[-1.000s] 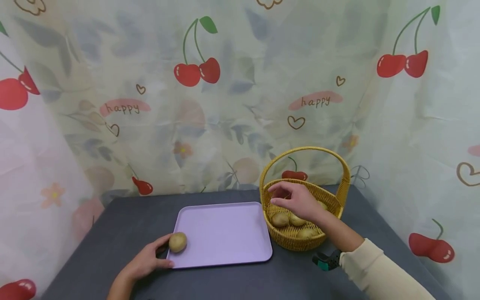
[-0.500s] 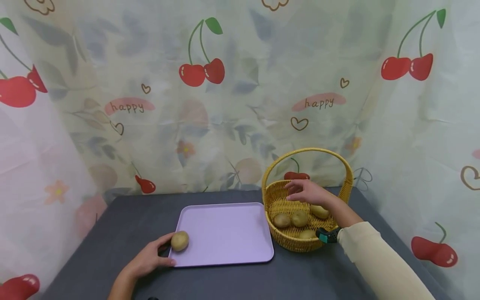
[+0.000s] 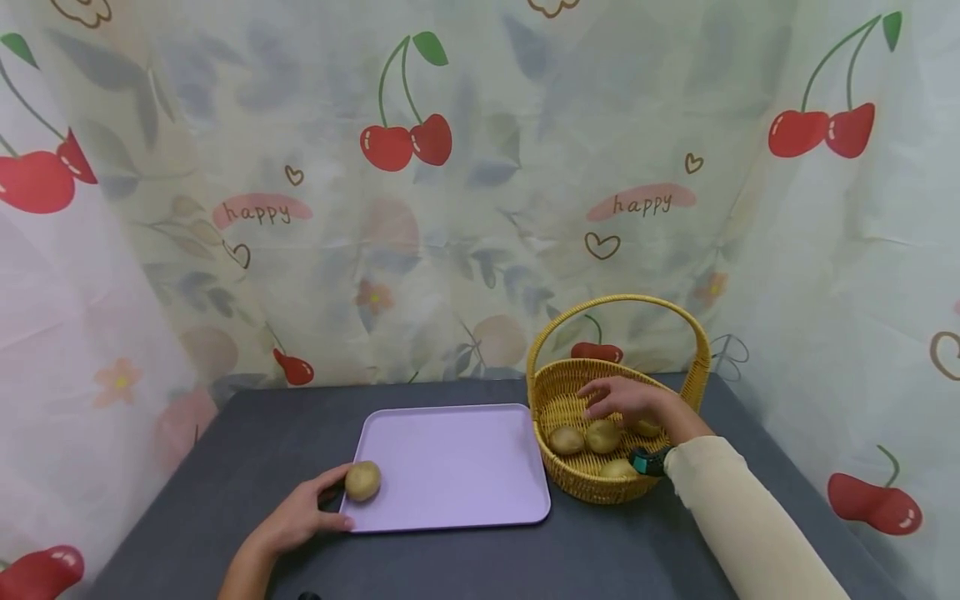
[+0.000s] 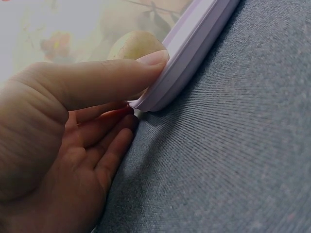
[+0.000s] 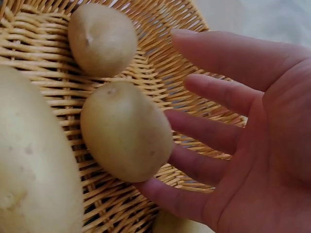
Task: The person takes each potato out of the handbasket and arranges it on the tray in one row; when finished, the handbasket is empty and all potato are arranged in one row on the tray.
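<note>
In the head view a potato lies at the left edge of the lilac tray. My left hand rests at that edge, thumb on the rim near the front-left corner, fingers beside the potato; the left wrist view shows the thumb on the rim. My right hand is inside the wicker basket, above several potatoes. In the right wrist view its fingers are spread and loosely bent, with fingertips beside the middle potato, holding nothing; whether they touch it I cannot tell.
The basket's tall arched handle rises around my right forearm. The basket stands just right of the tray on the dark tabletop. A patterned curtain hangs behind and at both sides.
My right hand has moved right and then lower into the basket, over the potatoes. My left hand stays at the tray's edge. The head view has shifted slightly.
</note>
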`<state>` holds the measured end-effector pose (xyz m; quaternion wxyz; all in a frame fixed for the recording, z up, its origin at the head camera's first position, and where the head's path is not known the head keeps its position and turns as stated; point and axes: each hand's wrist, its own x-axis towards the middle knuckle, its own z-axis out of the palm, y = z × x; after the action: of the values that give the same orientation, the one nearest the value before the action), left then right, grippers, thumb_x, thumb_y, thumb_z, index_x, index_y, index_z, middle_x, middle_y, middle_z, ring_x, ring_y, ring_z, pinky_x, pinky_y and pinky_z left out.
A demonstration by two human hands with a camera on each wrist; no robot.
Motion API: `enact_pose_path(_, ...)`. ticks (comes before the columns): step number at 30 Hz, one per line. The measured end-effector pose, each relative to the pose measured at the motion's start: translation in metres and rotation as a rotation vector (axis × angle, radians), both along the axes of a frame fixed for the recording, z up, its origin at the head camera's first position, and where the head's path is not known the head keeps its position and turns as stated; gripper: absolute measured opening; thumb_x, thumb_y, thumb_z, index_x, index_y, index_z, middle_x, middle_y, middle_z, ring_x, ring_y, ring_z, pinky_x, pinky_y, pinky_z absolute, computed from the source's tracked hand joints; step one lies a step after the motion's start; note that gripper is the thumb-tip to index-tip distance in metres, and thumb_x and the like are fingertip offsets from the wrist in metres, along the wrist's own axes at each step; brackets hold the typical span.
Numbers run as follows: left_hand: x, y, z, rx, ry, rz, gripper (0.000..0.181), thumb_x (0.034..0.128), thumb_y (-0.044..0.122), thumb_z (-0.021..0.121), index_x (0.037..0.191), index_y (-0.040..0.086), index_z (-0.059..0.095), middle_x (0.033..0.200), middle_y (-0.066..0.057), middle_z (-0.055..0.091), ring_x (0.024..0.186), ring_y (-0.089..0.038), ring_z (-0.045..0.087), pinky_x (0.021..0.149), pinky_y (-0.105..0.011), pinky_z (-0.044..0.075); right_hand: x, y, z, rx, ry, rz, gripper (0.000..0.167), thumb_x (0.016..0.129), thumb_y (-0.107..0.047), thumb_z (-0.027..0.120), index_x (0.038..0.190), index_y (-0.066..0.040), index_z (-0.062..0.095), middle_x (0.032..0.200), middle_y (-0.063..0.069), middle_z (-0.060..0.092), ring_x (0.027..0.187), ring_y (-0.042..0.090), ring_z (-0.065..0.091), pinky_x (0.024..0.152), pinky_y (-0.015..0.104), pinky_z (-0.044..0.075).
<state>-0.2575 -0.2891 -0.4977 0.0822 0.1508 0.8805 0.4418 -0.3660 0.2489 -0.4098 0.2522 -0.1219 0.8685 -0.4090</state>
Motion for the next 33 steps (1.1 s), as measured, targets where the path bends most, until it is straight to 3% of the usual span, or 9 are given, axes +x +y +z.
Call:
enact_pose_path(5, 0.000, 0.001, 0.001, 0.003, 0.004, -0.004, 0.081, 0.0749, 0.022, 0.084, 0.143, 0.000, 0.045, 0.141, -0.023, 0.046, 0.125, -0.038, 0.046, 0.103, -0.055, 0.035, 0.001, -0.002, -0.007, 0.019, -0.052, 0.003, 0.054, 0.089, -0.013, 0.069, 0.137, 0.001, 0.050, 0.129, 0.022, 0.054, 0.118, 0.034, 0.051, 0.088, 0.049, 0.049)
enact_pose_path(16, -0.001, 0.002, 0.001, -0.017, 0.021, -0.001, 0.081, 0.0744, 0.023, 0.084, 0.143, 0.001, 0.045, 0.141, -0.023, 0.047, 0.124, -0.038, 0.046, 0.103, -0.054, 0.035, 0.004, -0.003, -0.012, 0.074, -0.061, 0.036, 0.040, 0.079, -0.005, 0.074, 0.116, -0.002, 0.061, 0.114, 0.013, 0.053, 0.095, 0.025, 0.052, 0.080, 0.038, 0.048)
enact_pose_path(23, -0.001, 0.002, 0.002, -0.019, 0.014, 0.004, 0.082, 0.0743, 0.023, 0.084, 0.143, 0.000, 0.045, 0.142, -0.024, 0.046, 0.124, -0.040, 0.046, 0.103, -0.056, 0.034, 0.006, -0.007, -0.010, 0.108, -0.019, 0.062, 0.027, 0.079, -0.003, 0.075, 0.103, -0.002, 0.063, 0.104, 0.010, 0.055, 0.090, 0.023, 0.049, 0.075, 0.034, 0.046)
enact_pose_path(33, 0.001, -0.001, 0.002, -0.030, 0.021, 0.000, 0.081, 0.0748, 0.025, 0.084, 0.142, 0.001, 0.046, 0.141, -0.023, 0.047, 0.124, -0.039, 0.046, 0.102, -0.052, 0.037, 0.009, -0.005, 0.000, -0.021, 0.102, 0.084, 0.030, 0.078, -0.011, 0.070, 0.107, -0.004, 0.064, 0.099, 0.008, 0.059, 0.083, 0.022, 0.052, 0.069, 0.037, 0.049)
